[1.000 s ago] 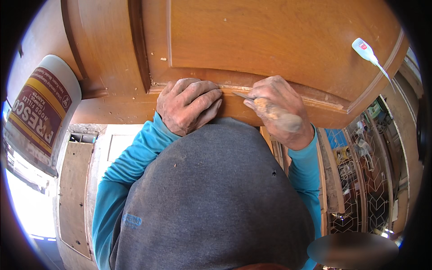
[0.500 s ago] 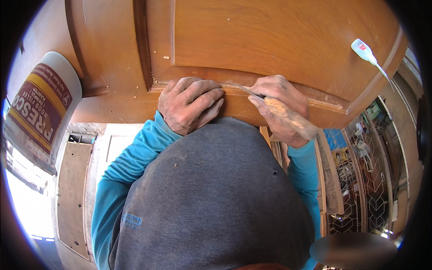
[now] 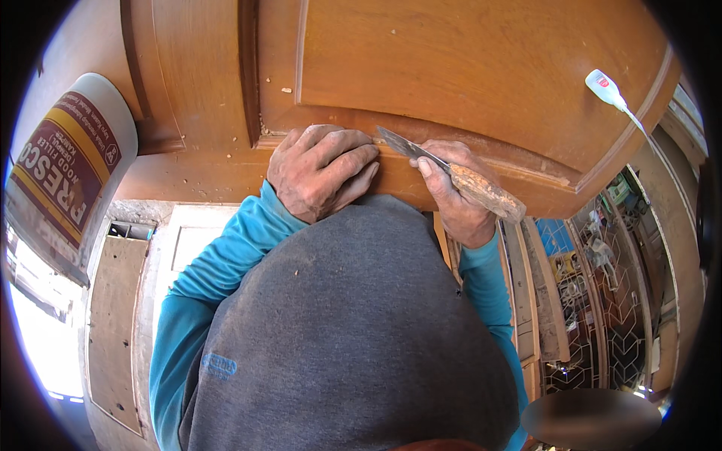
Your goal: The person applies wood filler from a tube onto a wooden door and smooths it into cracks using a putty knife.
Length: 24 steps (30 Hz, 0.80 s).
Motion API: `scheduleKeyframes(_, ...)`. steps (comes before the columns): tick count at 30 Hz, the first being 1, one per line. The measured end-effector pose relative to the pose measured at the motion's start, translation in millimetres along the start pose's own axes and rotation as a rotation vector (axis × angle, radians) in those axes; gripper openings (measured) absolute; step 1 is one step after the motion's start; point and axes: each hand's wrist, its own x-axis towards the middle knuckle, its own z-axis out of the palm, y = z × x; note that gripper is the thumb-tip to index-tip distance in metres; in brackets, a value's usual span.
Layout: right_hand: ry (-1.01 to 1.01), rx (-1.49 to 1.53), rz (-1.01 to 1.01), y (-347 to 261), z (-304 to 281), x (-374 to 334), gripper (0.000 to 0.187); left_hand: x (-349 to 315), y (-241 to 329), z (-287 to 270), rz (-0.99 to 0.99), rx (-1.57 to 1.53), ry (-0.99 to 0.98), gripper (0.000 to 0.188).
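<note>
A brown wooden panelled door point(image 3: 481, 68) lies in front of me, with a raised panel and moulding. My left hand point(image 3: 320, 169) rests on its near edge, fingers curled under so that their tips are hidden. To the right, my right hand point(image 3: 459, 180) is closed around a knife point(image 3: 485, 189) with a rough, worn wooden handle. Its dark flat blade points up and left, the tip close to my left knuckles and over the moulding groove. Pale, scraped wood shows along that groove to the right of the hand.
A labelled plastic tub point(image 3: 68, 165) stands at the left. A small white bottle point(image 3: 604, 86) with a long thin nozzle lies on the door at the right. Wood crumbs point(image 3: 286, 90) dot the surface. Below right are planks point(image 3: 545, 301) and metal grilles point(image 3: 628, 346).
My right hand has turned the knife, so the flat of the blade now shows and its tip points higher. That hand has shifted slightly left. The left hand stays nearly in place.
</note>
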Motion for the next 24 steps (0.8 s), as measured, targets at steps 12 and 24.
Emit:
scheduleKeyframes(12, 0.055, -0.078, 0.113, 3, -42, -20, 0.015, -1, 2, 3, -0.029, 0.024, 0.012, 0.024)
scheduleKeyframes(24, 0.018, -0.119, -0.017, 7, -39, -15, 0.014, -1, 3, 6, -0.039, 0.056, 0.009, 0.026)
